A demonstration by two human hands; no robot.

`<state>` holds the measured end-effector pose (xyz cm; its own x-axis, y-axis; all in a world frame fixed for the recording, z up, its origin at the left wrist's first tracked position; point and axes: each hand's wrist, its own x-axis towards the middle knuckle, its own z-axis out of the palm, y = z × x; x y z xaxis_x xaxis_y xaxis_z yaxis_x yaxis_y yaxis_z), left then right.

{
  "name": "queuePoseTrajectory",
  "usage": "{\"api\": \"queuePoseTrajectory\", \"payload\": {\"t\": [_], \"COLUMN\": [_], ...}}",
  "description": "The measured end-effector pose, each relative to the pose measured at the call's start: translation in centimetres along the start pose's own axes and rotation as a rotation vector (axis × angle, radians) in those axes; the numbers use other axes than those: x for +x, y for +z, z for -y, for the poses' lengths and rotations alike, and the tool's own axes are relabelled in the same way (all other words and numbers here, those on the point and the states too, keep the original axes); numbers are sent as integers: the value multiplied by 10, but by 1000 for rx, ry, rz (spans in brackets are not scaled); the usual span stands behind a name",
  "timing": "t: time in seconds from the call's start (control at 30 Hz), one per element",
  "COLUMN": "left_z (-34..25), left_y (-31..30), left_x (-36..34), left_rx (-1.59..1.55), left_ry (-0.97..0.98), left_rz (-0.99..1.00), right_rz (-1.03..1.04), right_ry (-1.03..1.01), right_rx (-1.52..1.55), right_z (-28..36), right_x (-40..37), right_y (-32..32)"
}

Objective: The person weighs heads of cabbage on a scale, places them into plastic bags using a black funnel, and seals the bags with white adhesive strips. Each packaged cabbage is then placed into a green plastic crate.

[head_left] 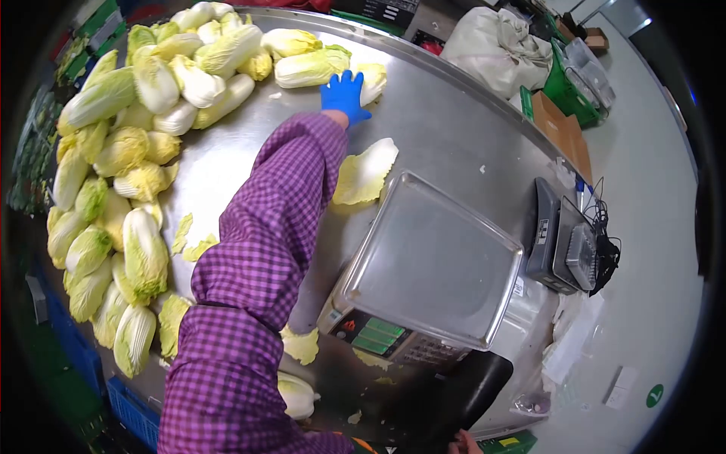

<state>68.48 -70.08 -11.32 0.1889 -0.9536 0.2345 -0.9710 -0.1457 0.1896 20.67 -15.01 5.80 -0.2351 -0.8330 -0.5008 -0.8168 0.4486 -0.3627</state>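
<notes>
The person's left hand [345, 94], in a blue glove, is stretched out far beyond the weighing scale [427, 265], to the far side of the steel table [454, 129]. Its fingers are spread wide and flat, gripping nothing. The fingertips lie against a pale napa cabbage [373, 79] that sits at the far edge of the table, straight back from the scale's left corner. It looks like touching rather than holding, though the hand hides the exact contact.

The purple checked sleeve [280, 219] runs along the scale's left side. Between the scale and the gloved hand lies a loose cabbage leaf [364, 172], just off the scale's steel pan. Well to the left of the scale, a heap of napa cabbages [128, 151] curves round the table's edge.

The right hand [463, 443] only just shows below the scale at the bottom edge, and I cannot tell whether it is open or closed.
</notes>
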Motion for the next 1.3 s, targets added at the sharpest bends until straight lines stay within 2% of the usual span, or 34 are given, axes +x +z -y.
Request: {"api": "queuePoseTrajectory", "payload": {"t": [0.07, 0.1, 0.13, 0.2, 0.23, 0.3, 0.33, 0.4, 0.43, 0.47, 0.53, 0.6, 0.67, 0.73, 0.77, 0.8, 0.87, 0.9, 0.93, 0.97, 1.03, 1.2, 1.27, 1.3], "left_z": [3, 7, 10, 22, 30, 42, 32, 15, 3, -10, -36, -58, -76, -90, -95, -100, -110, -113, -116, -118, -121, -121, -120, -119], "left_y": [17, 23, 18, 19, 24, 26, -1, -28, -44, -63, -104, -130, -128, -127, -127, -126, -125, -126, -127, -123, -126, -129, -132, -134], "left_x": [17, 20, 12, -1, -10, -24, -48, -86, -105, -123, -158, -185, -204, -223, -230, -233, -233, -233, -234, -234, -233, -233, -233, -232], "left_rx": [39, 93, 4, -134, -129, -1315, -1679, -1914, -1776, -1634, -1405, -1192, -1145, -1126, -1161, -1189, -1231, -1243, -1253, -1209, -1192, -1164, -1023, -1020], "left_ry": [-32, -69, -79, -124, -120, -262, -484, -322, -153, 9, 299, 593, 753, 781, 703, 623, 569, 492, 412, 455, 469, 421, 503, 499], "left_rz": [11, 11, -21, -114, -111, 102, 281, 338, 281, 226, 246, 283, 379, 441, 568, 687, 727, 801, 877, 860, 867, 902, 731, 736], "right_rz": [-85, -34, -36, -356, -352, -596, -602, -375, -262, -275, -210, -340, -286, -205, -186, -189, -297, -384, -372, -358, -314, -382, -394, -410], "right_ry": [-157, -82, -76, 65, 68, 4, -3, 165, 184, 118, 117, -24, 57, 90, -33, -29, -118, -231, -220, -209, -321, -662, -731, -796], "right_rx": [-13, -48, -52, -120, -115, -254, -246, -35, 273, 147, -216, -317, -294, -235, -136, -127, -161, -171, -85, 0, 189, 337, 363, 400], "right_z": [8, -1, 3, 12, 5, -21, -39, -80, -99, -128, -113, -134, -101, -105, -112, -113, -105, -97, -75, -51, -24, 87, 123, 137], "right_x": [15, 17, 21, 24, 23, 29, 32, 35, 39, 42, 44, 44, 32, 21, 17, 13, 10, 16, 23, 32, 60, 127, 149, 158], "right_y": [1, 0, 0, 2, 5, 14, 21, 37, 44, 56, 42, 35, 6, -13, -18, -18, -16, -15, -17, -19, -12, -5, -4, -2]}}
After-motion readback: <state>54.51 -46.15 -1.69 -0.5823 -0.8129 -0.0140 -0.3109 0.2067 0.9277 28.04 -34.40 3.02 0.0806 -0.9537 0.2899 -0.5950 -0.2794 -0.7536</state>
